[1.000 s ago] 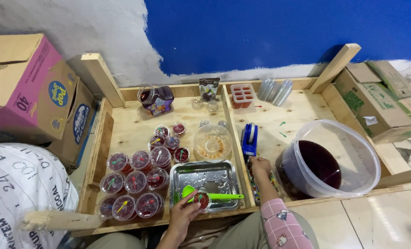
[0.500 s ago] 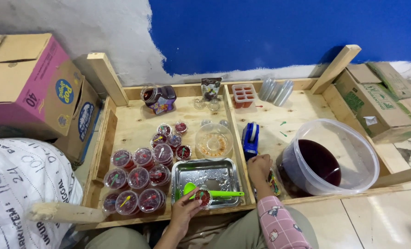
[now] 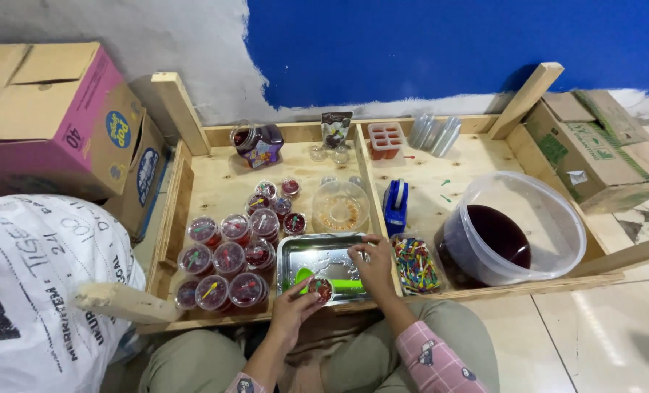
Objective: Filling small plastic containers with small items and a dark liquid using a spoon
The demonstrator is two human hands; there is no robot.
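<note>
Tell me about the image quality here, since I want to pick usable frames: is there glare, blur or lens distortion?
Head view: even indoor light, soft shadows only. The metal tray and the floor tiles show mild glare. Wide-angle distortion bends the edges, such as the white sack. The left hand on a small cup and the right hand over the tray look slightly soft; the rest is fairly sharp.

We see both our forearms reaching forward from our lap, sleeves in pink patterned cloth at the wrists. Our left hand [image 3: 293, 309] sits low and close to the body, fingers curled inward in a pinching grip, palm turned toward the right. Our right hand [image 3: 374, 263] reaches a little farther forward, palm down, fingers bent and spread, thumb tucked toward the left hand.
</note>
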